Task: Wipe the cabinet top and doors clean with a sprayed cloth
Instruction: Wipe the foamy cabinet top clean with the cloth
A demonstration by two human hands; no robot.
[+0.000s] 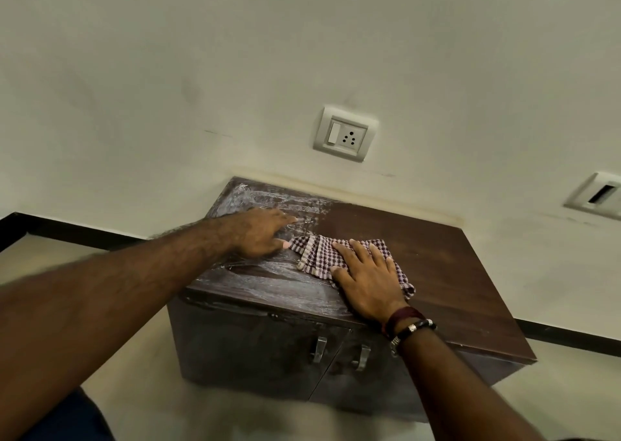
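Your right hand lies flat, fingers straight and spread, pressing the crumpled maroon-and-white checked cloth onto the top of the low dark-brown wooden cabinet at frame centre. Your left hand rests on the streaky, whitish-smeared left part of the top just beside the cloth's left edge, fingers loosely bent, holding nothing. Two metal door handles sit on the cabinet front below; a white wall socket sits above.
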